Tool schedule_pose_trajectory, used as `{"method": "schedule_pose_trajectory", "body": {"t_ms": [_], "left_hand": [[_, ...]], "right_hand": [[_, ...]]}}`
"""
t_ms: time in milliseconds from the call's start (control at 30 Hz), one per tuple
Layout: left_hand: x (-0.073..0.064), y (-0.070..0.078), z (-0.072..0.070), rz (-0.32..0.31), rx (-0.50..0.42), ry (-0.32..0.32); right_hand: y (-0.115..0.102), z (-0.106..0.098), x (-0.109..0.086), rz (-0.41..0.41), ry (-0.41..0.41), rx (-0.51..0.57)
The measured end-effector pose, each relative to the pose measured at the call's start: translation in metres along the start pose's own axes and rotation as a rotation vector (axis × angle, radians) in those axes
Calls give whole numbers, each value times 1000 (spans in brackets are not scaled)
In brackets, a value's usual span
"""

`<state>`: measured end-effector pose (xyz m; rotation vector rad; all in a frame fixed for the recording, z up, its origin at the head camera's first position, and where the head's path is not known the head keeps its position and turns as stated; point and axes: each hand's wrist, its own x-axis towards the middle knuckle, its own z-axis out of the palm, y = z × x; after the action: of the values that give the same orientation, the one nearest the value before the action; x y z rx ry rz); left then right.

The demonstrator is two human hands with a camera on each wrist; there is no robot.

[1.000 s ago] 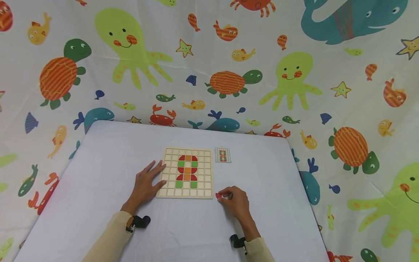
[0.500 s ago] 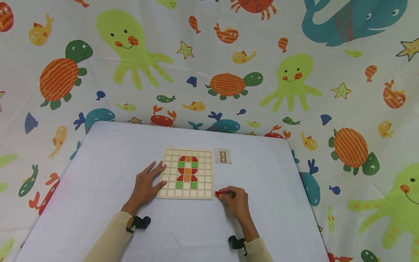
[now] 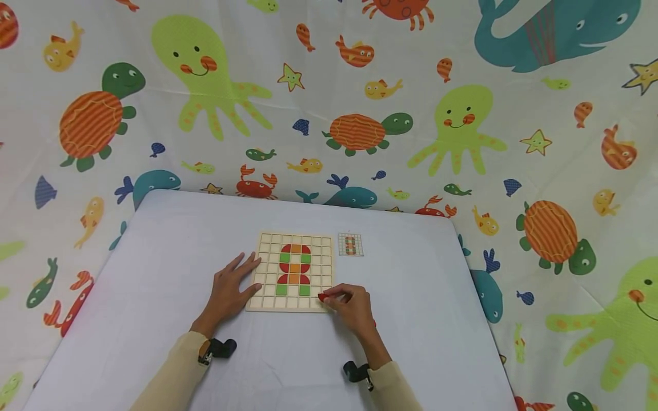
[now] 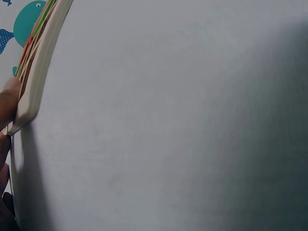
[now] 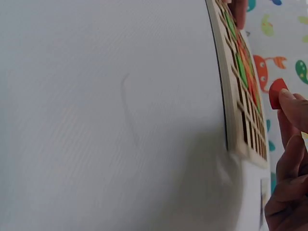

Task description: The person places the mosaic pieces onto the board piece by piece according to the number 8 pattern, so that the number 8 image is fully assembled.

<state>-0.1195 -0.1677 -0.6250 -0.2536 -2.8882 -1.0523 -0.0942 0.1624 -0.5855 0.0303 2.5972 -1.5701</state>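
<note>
A square wooden grid board (image 3: 326, 245) lies on the table, with red curved, orange square and green square tiles set in its middle cells. My left hand (image 3: 231, 285) rests on its left edge, fingers spread, thumb (image 4: 10, 91) on the frame. Over the board's lower right corner, my right hand (image 3: 352, 305) pinches a red tile (image 5: 276, 93) with a curved edge between thumb and fingertips. The tile is held up above the cells in the right wrist view.
A small card (image 3: 354, 251) printed with a gridded coloured pattern lies right of the board. Something small and red (image 3: 374, 323) shows beside my right wrist, mostly hidden. The white-covered table (image 3: 421, 274) meets a sea-animal print curtain (image 3: 319, 91) at the back.
My right hand has moved left with the red tile, from beside the board to over its lower right corner. A bit of red has come into view by the right wrist. My left hand stays put.
</note>
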Motion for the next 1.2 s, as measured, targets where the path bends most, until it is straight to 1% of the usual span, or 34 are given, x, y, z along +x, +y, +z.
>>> {"method": "schedule_pose_trajectory", "body": {"t_ms": [200, 400, 700, 867, 1033, 1200], "left_hand": [[0, -1, 0, 2, 0, 1], [2, -2, -1, 2, 2, 6], [0, -2, -2, 25, -5, 20], [0, -4, 0, 43, 7, 29], [0, -5, 1, 42, 4, 29], [0, -5, 2, 39, 8, 23]], "right_hand": [[-9, 20, 7, -25, -47, 17], [-20, 43, 12, -54, -79, -1], [-33, 74, 13, -70, -131, -92], [-37, 84, 11, -64, -116, -150], [-37, 90, 11, -72, -86, -209], [-35, 94, 13, -77, -77, -236]]}}
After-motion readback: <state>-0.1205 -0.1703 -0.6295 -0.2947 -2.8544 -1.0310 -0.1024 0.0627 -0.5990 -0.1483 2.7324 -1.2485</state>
